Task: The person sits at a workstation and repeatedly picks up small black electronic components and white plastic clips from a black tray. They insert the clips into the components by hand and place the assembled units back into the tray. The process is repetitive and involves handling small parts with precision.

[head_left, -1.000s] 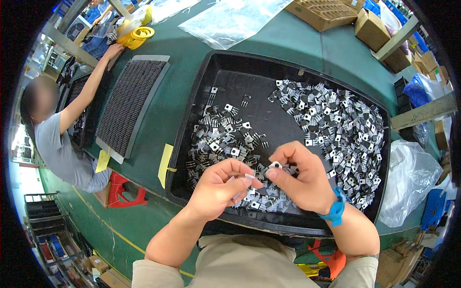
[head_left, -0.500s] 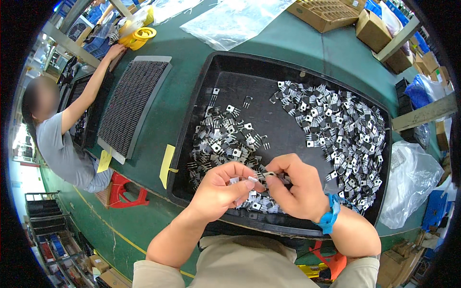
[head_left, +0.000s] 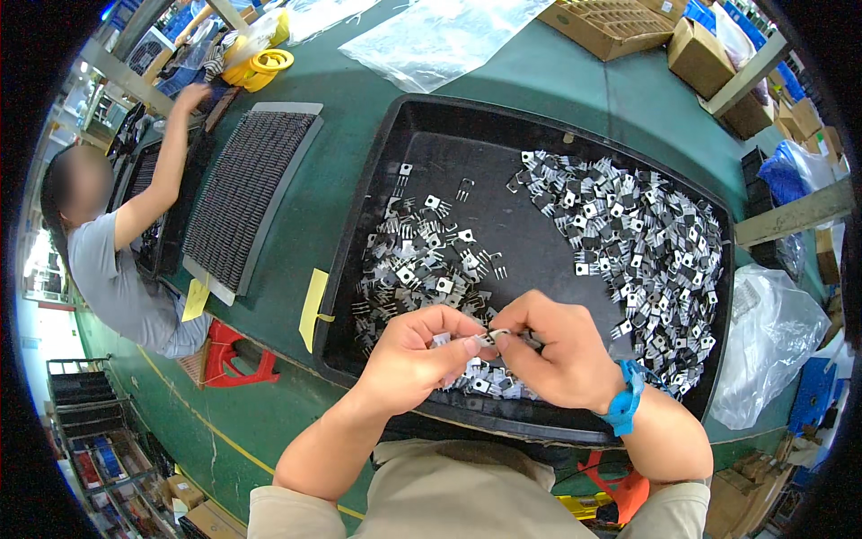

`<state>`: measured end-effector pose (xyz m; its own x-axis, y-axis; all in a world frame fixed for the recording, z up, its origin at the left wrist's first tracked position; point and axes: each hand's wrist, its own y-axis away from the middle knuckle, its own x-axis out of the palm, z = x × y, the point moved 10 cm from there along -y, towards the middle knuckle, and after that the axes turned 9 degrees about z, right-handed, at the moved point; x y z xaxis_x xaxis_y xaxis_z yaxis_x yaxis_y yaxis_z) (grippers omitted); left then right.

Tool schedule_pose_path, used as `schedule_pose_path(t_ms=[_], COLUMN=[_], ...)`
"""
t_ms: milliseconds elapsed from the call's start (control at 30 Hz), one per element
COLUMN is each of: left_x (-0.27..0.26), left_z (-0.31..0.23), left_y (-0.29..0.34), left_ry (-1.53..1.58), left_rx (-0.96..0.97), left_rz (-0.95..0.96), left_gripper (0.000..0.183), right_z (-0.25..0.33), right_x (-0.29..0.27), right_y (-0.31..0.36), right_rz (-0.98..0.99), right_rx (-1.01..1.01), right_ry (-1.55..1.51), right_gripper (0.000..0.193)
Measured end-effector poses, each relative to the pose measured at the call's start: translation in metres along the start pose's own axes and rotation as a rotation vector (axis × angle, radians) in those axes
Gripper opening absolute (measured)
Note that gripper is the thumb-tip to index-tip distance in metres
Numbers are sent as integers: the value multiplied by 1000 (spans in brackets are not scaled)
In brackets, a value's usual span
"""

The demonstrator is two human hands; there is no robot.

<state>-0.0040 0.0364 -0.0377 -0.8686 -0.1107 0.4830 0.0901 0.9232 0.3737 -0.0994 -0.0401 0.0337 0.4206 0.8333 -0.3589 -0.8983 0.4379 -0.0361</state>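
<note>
A large black tray (head_left: 525, 260) lies in front of me. It holds two heaps of three-legged transistors, a smaller left heap (head_left: 413, 260) and a larger right heap (head_left: 646, 242). Over the near edge of the left heap, my left hand (head_left: 415, 355) is closed in a pinch on a small white piece, with more white bits showing among its curled fingers. My right hand (head_left: 561, 355), with a blue band (head_left: 624, 400) on its wrist, pinches a transistor (head_left: 494, 335) by its body. The two pinches meet, and fingers partly hide the contact.
A panel of dark parts in rows (head_left: 247, 193) lies left of the tray, beside a yellow tag (head_left: 312, 310). A co-worker (head_left: 135, 260) sits at the far left. Clear plastic bags (head_left: 768, 341) rest at right. Cardboard boxes (head_left: 696, 58) and a yellow tape roll (head_left: 269, 65) stand farther back.
My hands have drawn closer, and the transistor now meets the white piece between my fingertips. The co-worker's hand has pulled back from the yellow tape roll.
</note>
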Motion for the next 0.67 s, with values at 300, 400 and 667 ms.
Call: schedule_pose_path(t_ms=[300,400,667], left_x=[1,3,2], left_z=[-1,-1,2], left_y=[-1,-2,-3], left_ry=[-91,-93,-114], left_rx=[-13,-12,-33], left_rz=[16,22,65], left_gripper=[9,9,12], right_z=[-13,-17,-25], right_x=[0,-1,12], right_y=[0,1,2], right_rz=[-39,-2,-4], right_rx=[72,134,100], right_ry=[-163,-179,-315], right_gripper=[11,10,14])
